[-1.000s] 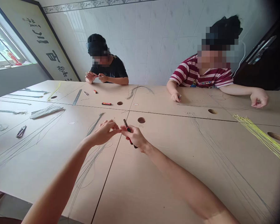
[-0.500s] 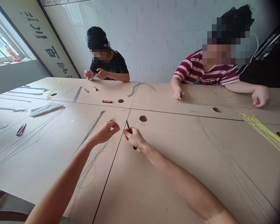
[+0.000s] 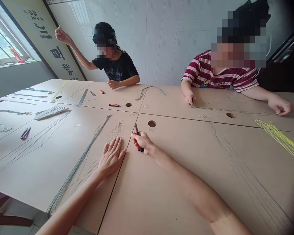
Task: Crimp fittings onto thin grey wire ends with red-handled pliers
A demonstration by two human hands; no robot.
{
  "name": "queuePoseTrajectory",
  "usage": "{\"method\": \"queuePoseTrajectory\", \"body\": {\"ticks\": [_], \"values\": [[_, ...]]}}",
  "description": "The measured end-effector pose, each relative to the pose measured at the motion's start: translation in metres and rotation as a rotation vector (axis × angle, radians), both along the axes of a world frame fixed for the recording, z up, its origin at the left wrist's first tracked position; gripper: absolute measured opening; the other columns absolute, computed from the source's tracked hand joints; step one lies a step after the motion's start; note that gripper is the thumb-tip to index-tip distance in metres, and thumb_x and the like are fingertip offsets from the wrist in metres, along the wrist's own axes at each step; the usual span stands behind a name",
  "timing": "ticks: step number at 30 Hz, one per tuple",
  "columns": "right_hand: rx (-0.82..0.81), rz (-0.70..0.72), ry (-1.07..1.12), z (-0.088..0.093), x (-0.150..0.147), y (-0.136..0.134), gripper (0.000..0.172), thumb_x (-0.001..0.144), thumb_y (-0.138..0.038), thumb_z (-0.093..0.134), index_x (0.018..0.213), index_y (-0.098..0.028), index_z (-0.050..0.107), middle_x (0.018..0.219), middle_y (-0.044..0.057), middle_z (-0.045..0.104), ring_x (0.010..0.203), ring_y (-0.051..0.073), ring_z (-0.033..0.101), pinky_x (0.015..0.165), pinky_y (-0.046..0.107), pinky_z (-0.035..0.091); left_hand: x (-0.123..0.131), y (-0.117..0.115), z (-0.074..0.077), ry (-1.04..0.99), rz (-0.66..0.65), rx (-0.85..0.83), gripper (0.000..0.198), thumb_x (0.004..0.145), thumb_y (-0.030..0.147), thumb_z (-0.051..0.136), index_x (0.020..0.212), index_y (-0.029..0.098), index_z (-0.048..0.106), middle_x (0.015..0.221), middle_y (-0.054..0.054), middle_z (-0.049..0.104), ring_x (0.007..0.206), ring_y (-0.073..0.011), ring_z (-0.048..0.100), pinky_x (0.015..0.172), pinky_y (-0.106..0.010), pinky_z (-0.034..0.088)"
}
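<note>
My left hand (image 3: 112,156) lies flat on the table with its fingers stretched out, pressing on thin grey threads (image 3: 89,171) that run under it. Small metallic ends (image 3: 120,123) of these threads show just past the fingertips. To its right, my right hand (image 3: 144,142) is closed around pliers (image 3: 138,146) with red and black handles, their narrow dark tip pointing away from me. A bundle of grey-green cords (image 3: 88,150) stretches along the left side of my left hand, down to the table's near edge.
Two people sit across the table (image 3: 176,189). A yellow cord bundle (image 3: 279,138) lies at right. Further left are a grey folded strip (image 3: 51,112), small snips (image 3: 25,133), a steel ruler (image 3: 83,98) and a red-black marker-like stick (image 3: 114,105). Round holes (image 3: 152,123) pierce the tabletop.
My left hand has opened from a pinch and come down flat on the threads, nearer me. The right hand keeps the pliers. The person at far left has raised one arm.
</note>
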State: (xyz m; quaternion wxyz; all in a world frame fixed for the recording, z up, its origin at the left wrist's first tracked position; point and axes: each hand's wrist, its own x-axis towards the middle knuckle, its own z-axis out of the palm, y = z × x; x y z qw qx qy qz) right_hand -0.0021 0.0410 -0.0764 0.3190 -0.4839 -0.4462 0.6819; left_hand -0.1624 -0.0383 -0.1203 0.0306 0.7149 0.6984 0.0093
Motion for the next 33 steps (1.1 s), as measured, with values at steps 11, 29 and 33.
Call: {"method": "queuePoseTrajectory", "body": {"ticks": [11, 29, 33], "values": [[0.089, -0.186, 0.133, 0.023, 0.048, 0.025, 0.017, 0.083, -0.024, 0.065, 0.073, -0.016, 0.054, 0.060, -0.005, 0.049, 0.050, 0.006, 0.045, 0.047, 0.019, 0.039, -0.002, 0.002, -0.004, 0.014, -0.004, 0.035, 0.066, 0.098, 0.051, 0.020, 0.152, 0.012, 0.022, 0.159, -0.007, 0.018, 0.147, -0.0241, 0.016, 0.119, -0.049, 0.016], [0.560, -0.566, 0.275, 0.121, 0.218, -0.016, 0.029, 0.065, -0.023, 0.079, 0.062, -0.018, 0.050, 0.062, -0.004, 0.040, 0.061, 0.010, 0.039, 0.063, 0.028, 0.043, -0.003, 0.002, -0.004, 0.013, 0.003, 0.051, 0.068, 0.097, 0.053, 0.021, 0.152, 0.012, 0.023, 0.159, -0.007, 0.020, 0.147, -0.0239, 0.017, 0.119, -0.049, 0.016], [0.707, -0.608, 0.175, 0.144, 0.239, -0.032, 0.037, 0.063, -0.029, 0.080, 0.058, -0.019, 0.045, 0.065, -0.003, 0.035, 0.062, 0.011, 0.037, 0.061, 0.031, 0.043, -0.004, 0.003, -0.006, 0.012, 0.010, 0.043, 0.068, 0.097, 0.053, 0.021, 0.152, 0.012, 0.022, 0.159, -0.007, 0.018, 0.147, -0.0236, 0.015, 0.120, -0.048, 0.015]]}}
